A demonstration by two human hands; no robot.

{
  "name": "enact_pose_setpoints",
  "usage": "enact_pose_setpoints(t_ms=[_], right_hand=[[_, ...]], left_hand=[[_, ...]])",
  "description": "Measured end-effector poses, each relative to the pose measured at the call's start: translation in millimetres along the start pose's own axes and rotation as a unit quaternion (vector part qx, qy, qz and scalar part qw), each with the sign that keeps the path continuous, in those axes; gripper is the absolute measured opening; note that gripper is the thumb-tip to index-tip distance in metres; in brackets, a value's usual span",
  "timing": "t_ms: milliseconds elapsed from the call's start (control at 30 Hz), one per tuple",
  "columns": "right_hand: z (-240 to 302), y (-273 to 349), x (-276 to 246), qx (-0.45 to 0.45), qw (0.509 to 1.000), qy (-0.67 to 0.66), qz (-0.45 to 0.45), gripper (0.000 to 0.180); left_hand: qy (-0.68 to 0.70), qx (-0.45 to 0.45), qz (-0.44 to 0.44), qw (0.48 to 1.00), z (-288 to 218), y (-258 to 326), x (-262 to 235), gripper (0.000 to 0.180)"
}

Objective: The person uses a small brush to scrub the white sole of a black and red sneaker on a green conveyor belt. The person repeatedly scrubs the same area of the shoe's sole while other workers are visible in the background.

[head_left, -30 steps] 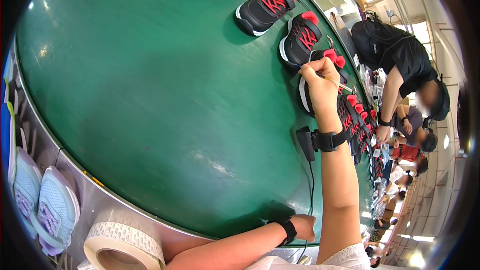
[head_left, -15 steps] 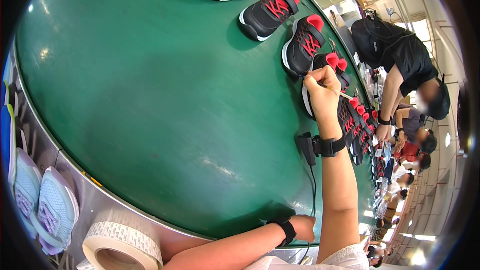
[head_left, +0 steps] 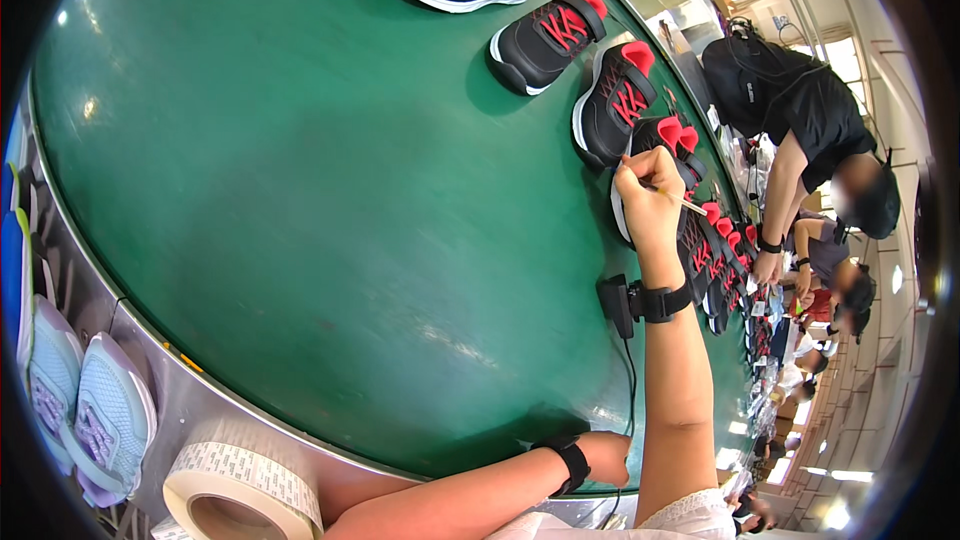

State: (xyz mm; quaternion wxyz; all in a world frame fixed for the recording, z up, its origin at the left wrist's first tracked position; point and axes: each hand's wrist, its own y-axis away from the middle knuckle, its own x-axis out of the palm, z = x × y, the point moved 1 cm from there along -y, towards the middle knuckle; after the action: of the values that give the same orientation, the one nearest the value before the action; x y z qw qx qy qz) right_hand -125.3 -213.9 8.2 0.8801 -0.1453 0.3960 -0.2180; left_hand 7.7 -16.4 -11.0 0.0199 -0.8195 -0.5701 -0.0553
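My right hand point(head_left: 652, 202) is closed in a pinch around a slim, pale stick-like tool point(head_left: 692, 206), a pen or fine brush. Its working end is hidden by the fingers, close to the toe of a black sneaker point(head_left: 612, 105) with red laces, red lining and white sole. Another black sneaker point(head_left: 620, 210) lies partly behind this hand; which of the two is touched I cannot tell. Low in the view, my left hand point(head_left: 605, 457) rests by the edge of the green surface, fingers hidden. Each wrist wears a black strap; the right one carries a small black device point(head_left: 618, 306).
Black-and-red sneakers point(head_left: 548, 43) line the far side of the green belt-like surface point(head_left: 300, 220). A roll of printed labels point(head_left: 240, 495) and light-blue shoes point(head_left: 110, 420) sit beyond its metal rim point(head_left: 150, 340). Across from me, a person in black point(head_left: 800, 120) leans in, with others further along.
The row of sneakers has shifted slightly right and down in the view. My right hand has moved a little the same way, still pinching the tool. My left hand has stayed put.
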Motion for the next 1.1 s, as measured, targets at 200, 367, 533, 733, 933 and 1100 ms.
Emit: enact_pose_setpoints(t_ms=[200, 367, 533, 733, 933, 1100], right_hand=[[-1, 3, -7, -0.009, 0.999, 0.038, 0.008, 0.019], [31, -9, 0, -0.017, 0.995, -0.095, -0.004, 0.019], [61, -39, 43, 0.032, 0.99, -0.126, 0.05, 0.013], [53, -55, 66, 0.019, 0.993, -0.076, 0.09, 0.012], [46, -56, 66, 0.012, 0.996, -0.005, 0.085, 0.012], [46, -54, 64, 0.007, 0.996, 0.02, 0.087, 0.012]], left_hand=[[-0.001, -0.001, 0.005, 1.0, 0, 0, -1, 0.054], [0.01, -0.009, -0.011, 1.0, 3, -1, -1, 0.056], [0.024, -0.007, 0.001, 1.0, 5, -9, 6, 0.057], [0.037, 0.008, -0.008, 0.999, 10, -17, 11, 0.053], [0.022, -0.017, -0.002, 1.0, 8, -12, 7, 0.058], [0.015, -0.02, -0.008, 1.0, 10, -12, 8, 0.057]])
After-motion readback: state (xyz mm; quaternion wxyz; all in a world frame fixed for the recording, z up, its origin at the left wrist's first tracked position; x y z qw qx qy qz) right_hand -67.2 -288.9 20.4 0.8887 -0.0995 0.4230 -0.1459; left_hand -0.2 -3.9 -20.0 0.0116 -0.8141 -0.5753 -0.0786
